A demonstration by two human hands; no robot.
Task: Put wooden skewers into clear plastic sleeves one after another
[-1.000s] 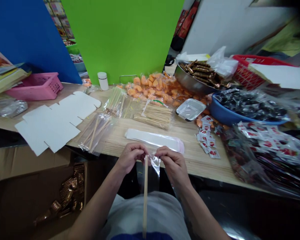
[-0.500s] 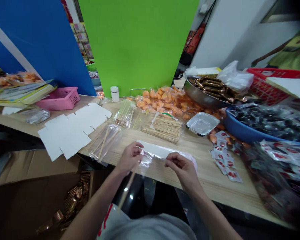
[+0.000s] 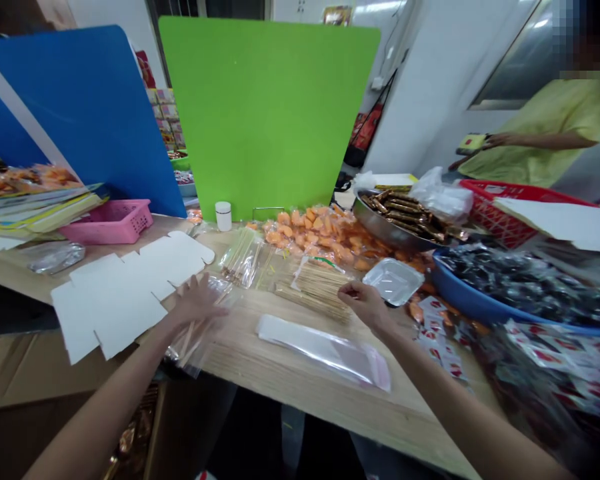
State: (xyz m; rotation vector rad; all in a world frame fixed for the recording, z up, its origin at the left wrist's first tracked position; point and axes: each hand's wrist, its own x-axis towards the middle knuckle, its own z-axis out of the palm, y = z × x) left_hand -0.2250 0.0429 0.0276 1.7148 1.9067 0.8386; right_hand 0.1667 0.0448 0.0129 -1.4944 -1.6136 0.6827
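My left hand (image 3: 196,303) is spread over clear bags holding wooden sticks (image 3: 187,343), beside a flat white cardboard blank (image 3: 125,287). My right hand (image 3: 367,303) is closed in a pinch at the right end of a pile of thin bamboo skewers (image 3: 320,287). Whatever may be between those fingertips is too small to make out. On the table between my forearms lies a stack of long clear plastic sleeves (image 3: 325,353). A square foil tray (image 3: 394,281) sits just beyond my right hand.
Orange wrapped pieces (image 3: 310,230) lie before a green panel (image 3: 270,120). To the right stand a metal bowl of brown packets (image 3: 405,217), a blue basin (image 3: 460,287) and sachets (image 3: 443,347). A pink basket (image 3: 115,223) stands left. A person in yellow (image 3: 545,133) is at the back right.
Both hands have left the sleeve stack. My left hand moved left and opened, letting go of a filled clear bag; my right moved forward to the skewers. The view has tilted up.
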